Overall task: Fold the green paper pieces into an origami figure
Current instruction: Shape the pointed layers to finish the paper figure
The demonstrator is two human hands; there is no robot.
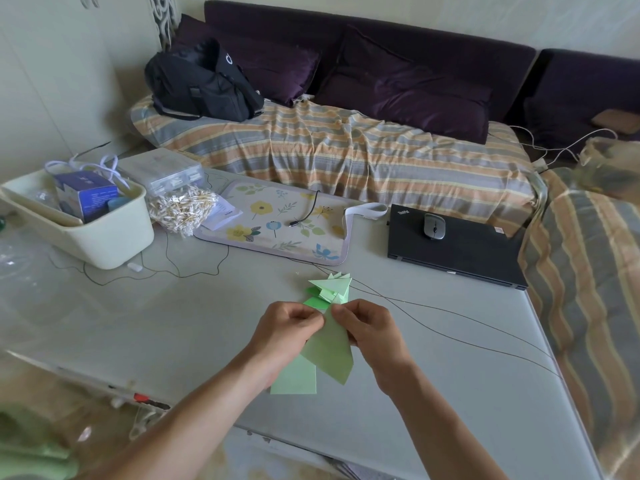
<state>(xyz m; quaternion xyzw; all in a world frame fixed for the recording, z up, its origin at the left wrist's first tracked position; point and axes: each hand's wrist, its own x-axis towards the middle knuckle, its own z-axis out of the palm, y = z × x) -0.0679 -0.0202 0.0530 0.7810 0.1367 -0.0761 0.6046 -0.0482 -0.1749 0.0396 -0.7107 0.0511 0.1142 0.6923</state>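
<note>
My left hand (287, 329) and my right hand (369, 327) meet at the top point of a folded green paper piece (329, 355), both with fingers curled in tight. My left thumb and forefinger pinch the paper's upper tip from the left; my right fingertips (337, 311) pinch the same tip from the right, so the two grips almost touch each other. Neither hand has any slack in it: the pinches are narrow, closed on the paper.

The piece hangs down from that pinch toward me, above the pale grey table (194, 327). It is light green, folded into a long tapering shape with a slanted lower right edge that comes to a point, and a squarer flap showing beneath it at the lower left. I cannot tell whether its lower end rests on the table.

Just beyond my knuckles, lying on the table, is a small cluster of already folded green pieces (329, 289), pointed and layered, some a brighter green. Thin dark wires (450, 327) run across the table past them. Farther back lie a floral mat (277, 220) and a closed black laptop (457, 244) with a mouse (434, 226) on it.
</note>
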